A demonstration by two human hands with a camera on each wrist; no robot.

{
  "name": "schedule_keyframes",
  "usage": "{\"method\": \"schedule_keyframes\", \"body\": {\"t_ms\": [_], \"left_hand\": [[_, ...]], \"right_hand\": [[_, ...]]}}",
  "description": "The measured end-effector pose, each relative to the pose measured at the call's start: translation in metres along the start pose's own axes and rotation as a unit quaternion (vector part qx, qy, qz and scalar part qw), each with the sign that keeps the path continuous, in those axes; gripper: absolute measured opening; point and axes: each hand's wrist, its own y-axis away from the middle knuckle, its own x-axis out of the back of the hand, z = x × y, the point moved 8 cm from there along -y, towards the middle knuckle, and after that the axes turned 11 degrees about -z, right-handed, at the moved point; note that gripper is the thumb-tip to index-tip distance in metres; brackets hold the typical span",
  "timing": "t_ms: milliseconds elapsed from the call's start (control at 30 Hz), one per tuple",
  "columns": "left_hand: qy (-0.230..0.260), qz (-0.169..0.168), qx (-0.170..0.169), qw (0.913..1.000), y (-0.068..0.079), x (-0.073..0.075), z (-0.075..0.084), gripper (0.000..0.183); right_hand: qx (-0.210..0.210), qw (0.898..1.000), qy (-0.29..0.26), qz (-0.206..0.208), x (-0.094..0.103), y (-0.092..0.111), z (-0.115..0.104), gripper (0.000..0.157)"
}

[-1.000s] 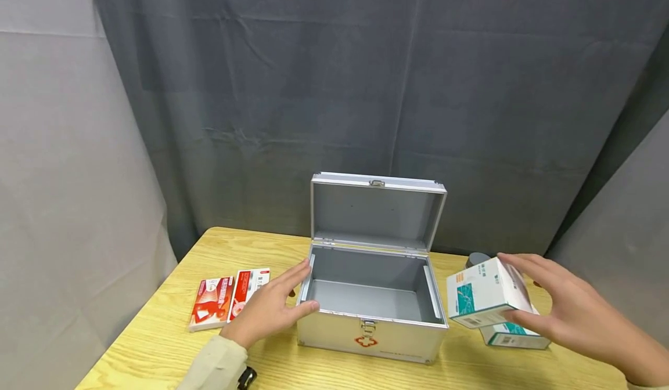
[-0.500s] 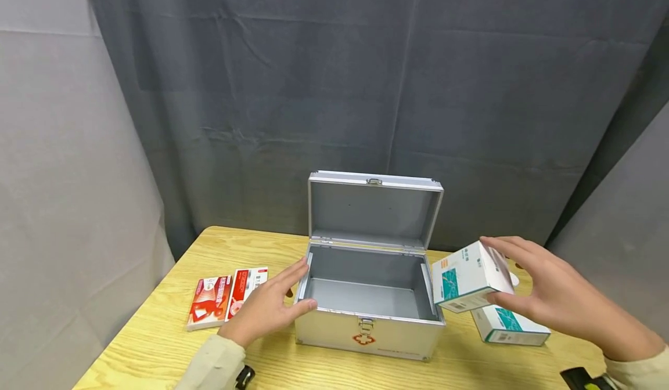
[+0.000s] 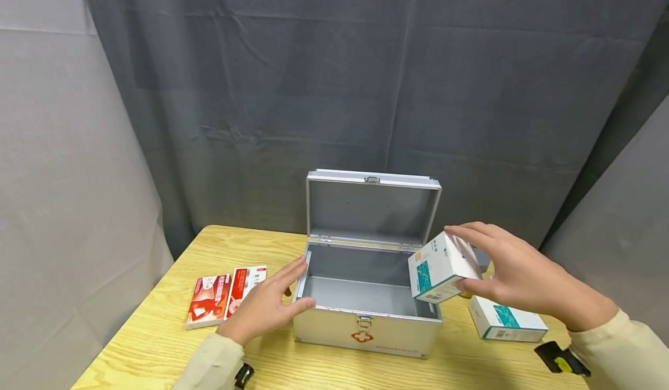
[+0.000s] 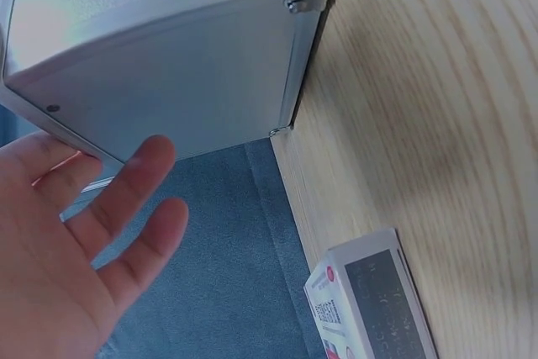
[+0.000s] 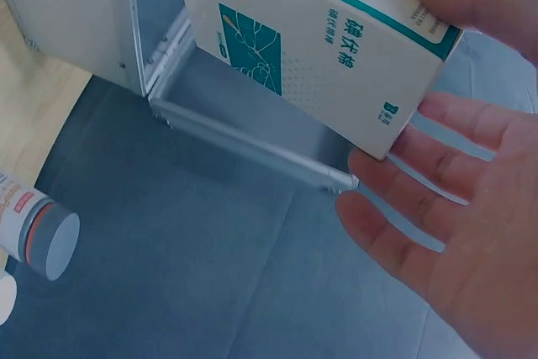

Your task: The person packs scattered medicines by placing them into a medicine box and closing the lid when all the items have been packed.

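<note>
An aluminium first-aid case (image 3: 326, 327) stands with its lid (image 3: 373, 207) raised and its inside bare. My right hand (image 3: 514, 271) pinches a white-and-teal iodine swab box (image 3: 434, 269) between thumb and fingers. The box is tilted and overlaps the right end of the case opening. In the right wrist view the thumb is on one side of the swab box (image 5: 328, 65) and fingertips are at its opposite edge. My left hand (image 3: 269, 309), fingers extended, is at the case's left rim. In the left wrist view its fingers (image 4: 139, 178) lie by the case's end wall (image 4: 176, 81).
A similar white-and-teal box (image 3: 507, 320) lies on the table right of the case. Two red-and-white medicine boxes, one orange-red (image 3: 209, 302) and one with a red band (image 3: 244, 285), lie left. A grey-capped bottle (image 5: 55, 241) shows in the right wrist view. Grey curtain (image 3: 261, 117) hangs behind.
My right hand has carried the swab box leftward, from above the other white-and-teal box to the case's right end. My left hand has stayed at the left rim.
</note>
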Motion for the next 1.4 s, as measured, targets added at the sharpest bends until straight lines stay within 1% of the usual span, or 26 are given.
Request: {"method": "schedule_keyframes", "body": {"t_ms": [100,300,433,567,733,800,933,1233,1400], "left_hand": [[-0.002,0.001,0.002,1.0,0.0,0.0,0.0,0.077],[-0.006,-0.001,0.005,1.0,0.0,0.0,-0.001,0.076],[-0.005,-0.004,0.004,1.0,0.0,0.0,0.0,0.077],[-0.001,-0.005,0.002,1.0,-0.001,0.0,0.001,0.077],[0.0,-0.006,0.003,1.0,0.0,0.0,0.001,0.077],[0.0,-0.007,0.004,1.0,0.0,0.0,0.0,0.077],[-0.001,-0.006,0.003,1.0,0.001,0.0,0.001,0.077],[0.003,-0.009,0.005,0.9999,0.0,-0.002,0.0,0.077],[0.007,-0.009,0.006,0.9999,0.001,-0.001,-0.001,0.075]], "right_hand": [[0.01,1.0,0.004,-0.009,-0.001,-0.006,-0.009,0.076],[0.051,0.998,0.027,-0.014,-0.002,-0.017,-0.028,0.07],[0.059,0.997,0.038,-0.02,-0.007,-0.025,-0.034,0.063],[0.063,0.997,0.042,-0.024,-0.013,-0.032,-0.037,0.057],[0.086,0.995,0.053,-0.026,-0.022,-0.037,-0.041,0.052],[0.092,0.994,0.054,-0.033,-0.026,-0.038,-0.042,0.052],[0.089,0.993,0.055,-0.05,-0.034,-0.041,-0.041,0.052],[0.1,0.99,0.074,-0.062,-0.054,-0.048,-0.035,0.05],[0.102,0.989,0.065,-0.08,-0.066,-0.053,-0.032,0.05]]}}
